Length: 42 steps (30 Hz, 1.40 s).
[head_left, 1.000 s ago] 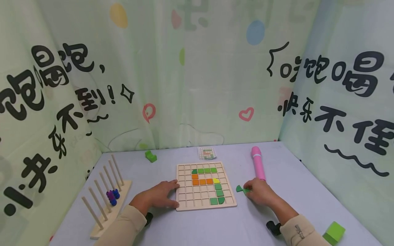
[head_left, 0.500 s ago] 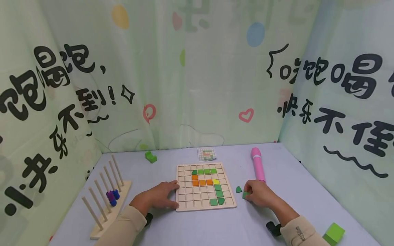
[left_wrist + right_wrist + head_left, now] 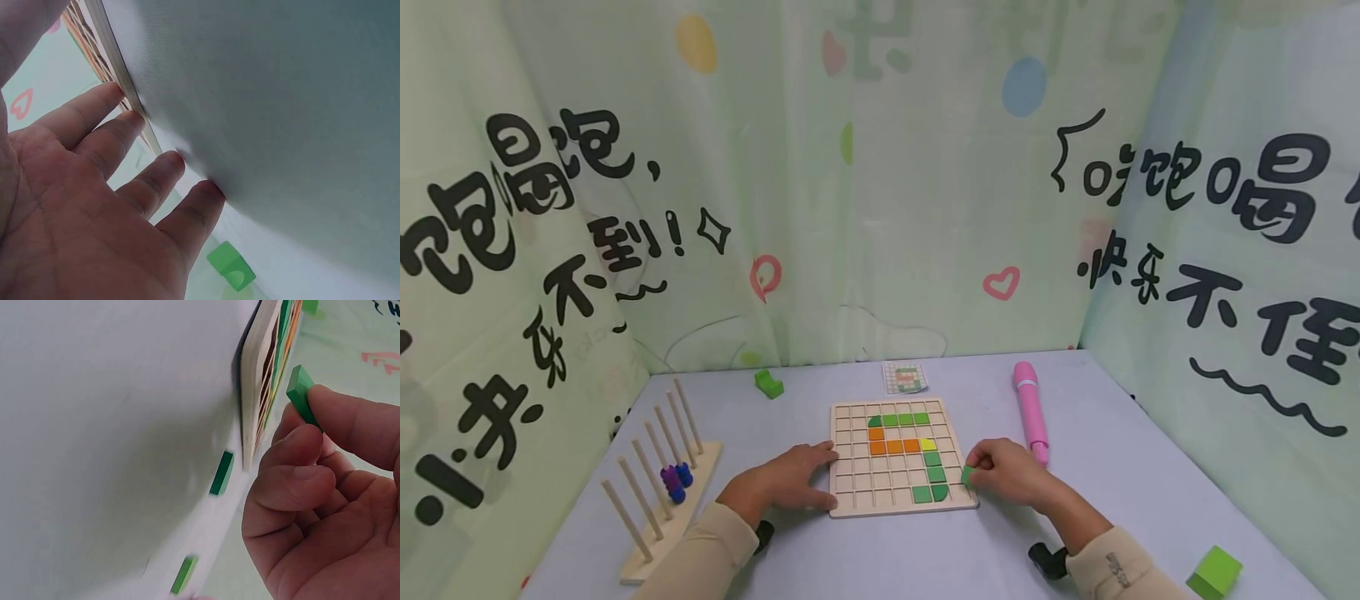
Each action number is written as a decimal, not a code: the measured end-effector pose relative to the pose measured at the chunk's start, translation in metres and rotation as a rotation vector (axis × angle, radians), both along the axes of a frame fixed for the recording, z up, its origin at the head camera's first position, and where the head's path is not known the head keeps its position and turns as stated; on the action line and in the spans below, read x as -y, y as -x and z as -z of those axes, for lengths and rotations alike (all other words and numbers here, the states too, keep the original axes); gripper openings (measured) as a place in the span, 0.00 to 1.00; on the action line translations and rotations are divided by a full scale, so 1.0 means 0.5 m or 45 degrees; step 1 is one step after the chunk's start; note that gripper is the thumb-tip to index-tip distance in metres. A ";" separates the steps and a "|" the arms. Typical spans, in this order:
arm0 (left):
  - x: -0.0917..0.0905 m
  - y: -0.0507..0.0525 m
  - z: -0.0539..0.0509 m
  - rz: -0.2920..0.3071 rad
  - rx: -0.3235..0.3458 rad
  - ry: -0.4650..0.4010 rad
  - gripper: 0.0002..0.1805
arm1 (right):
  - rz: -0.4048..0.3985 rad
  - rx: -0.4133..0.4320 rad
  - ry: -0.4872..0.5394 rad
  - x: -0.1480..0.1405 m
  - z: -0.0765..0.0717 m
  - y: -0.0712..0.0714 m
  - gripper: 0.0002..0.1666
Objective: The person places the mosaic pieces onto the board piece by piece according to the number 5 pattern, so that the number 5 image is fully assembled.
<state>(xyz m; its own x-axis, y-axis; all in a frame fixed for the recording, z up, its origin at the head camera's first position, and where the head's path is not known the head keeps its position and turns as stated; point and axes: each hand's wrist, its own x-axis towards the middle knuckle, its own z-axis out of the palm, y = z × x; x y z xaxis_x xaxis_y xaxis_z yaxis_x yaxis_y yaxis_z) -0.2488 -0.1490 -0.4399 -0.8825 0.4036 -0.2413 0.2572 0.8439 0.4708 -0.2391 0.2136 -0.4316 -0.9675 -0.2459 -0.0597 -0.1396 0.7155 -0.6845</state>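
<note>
A wooden grid board (image 3: 857, 483) lies mid-table, carrying green, orange and yellow tiles in an S-like shape. My left hand (image 3: 793, 477) rests against its left edge. In the left wrist view the left fingers (image 3: 128, 128) are spread, and some fingertips touch the board's side. Between thumb and fingertips, my right hand (image 3: 1011, 473) pinches a small green tile (image 3: 302, 394) at the board's right edge. Below it in the right wrist view, a dark green tile (image 3: 221, 474) and a lighter green tile (image 3: 184, 575) lie on the table; the right hand hides them in the head view.
A pattern card (image 3: 905, 377) lies behind the board. To the right is a pink stick-like object (image 3: 1030, 408). A pegged wooden rack (image 3: 681, 508) with blue and purple beads stands left. Green blocks sit back left (image 3: 768, 383) and front right (image 3: 1215, 572).
My right hand has lifted the green tile off the table and carried it left to the board's right edge. The left hand has stayed in place.
</note>
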 end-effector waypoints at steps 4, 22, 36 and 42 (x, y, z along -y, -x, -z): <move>0.000 0.001 0.000 0.013 0.001 0.001 0.41 | -0.067 0.032 0.023 0.030 0.001 0.000 0.05; -0.004 0.005 0.012 -0.006 0.029 -0.022 0.41 | -0.360 -0.009 -0.093 0.167 0.004 0.007 0.07; -0.004 0.006 0.009 -0.023 0.031 0.007 0.42 | -0.342 -0.019 -0.145 0.184 0.013 0.006 0.07; -0.002 0.007 0.008 -0.021 0.015 0.015 0.42 | -0.318 -0.067 -0.234 0.196 0.013 0.003 0.07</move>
